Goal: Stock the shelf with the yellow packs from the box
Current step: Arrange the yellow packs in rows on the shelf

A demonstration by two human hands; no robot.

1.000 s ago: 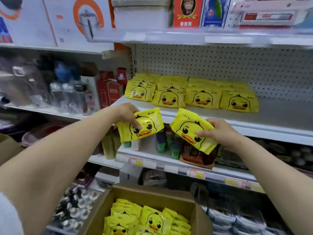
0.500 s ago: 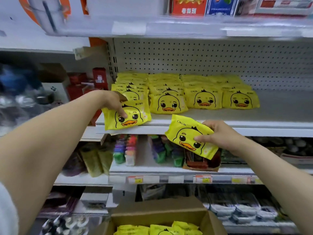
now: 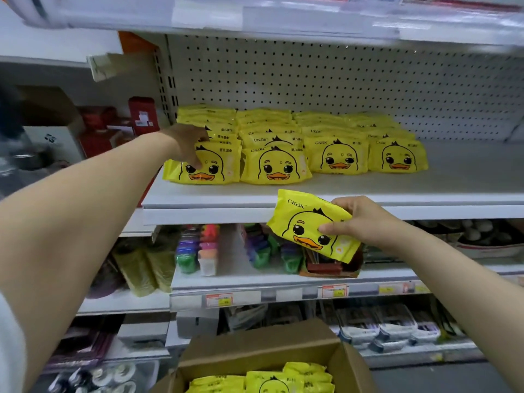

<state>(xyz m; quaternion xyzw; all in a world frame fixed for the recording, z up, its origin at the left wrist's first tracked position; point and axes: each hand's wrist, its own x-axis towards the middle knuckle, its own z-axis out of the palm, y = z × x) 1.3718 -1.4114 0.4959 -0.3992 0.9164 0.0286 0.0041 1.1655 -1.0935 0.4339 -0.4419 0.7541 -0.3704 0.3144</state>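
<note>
On the middle shelf [image 3: 340, 188], as the head camera shows it, the left hand [image 3: 185, 144] has its fingers [image 3: 196, 163] bent over the front pack [image 3: 204, 170] and holds it at the head of the leftmost row. The right hand [image 3: 365, 222] pinches a second pack [image 3: 307, 225], thumb on the duck's face. That pack hangs tilted just below the shelf's front edge. More packs [image 3: 263, 381] lie in the box [image 3: 255, 353] below. I judge the front pack should be nudged square with the neighbour pack [image 3: 276, 165] before release.
</note>
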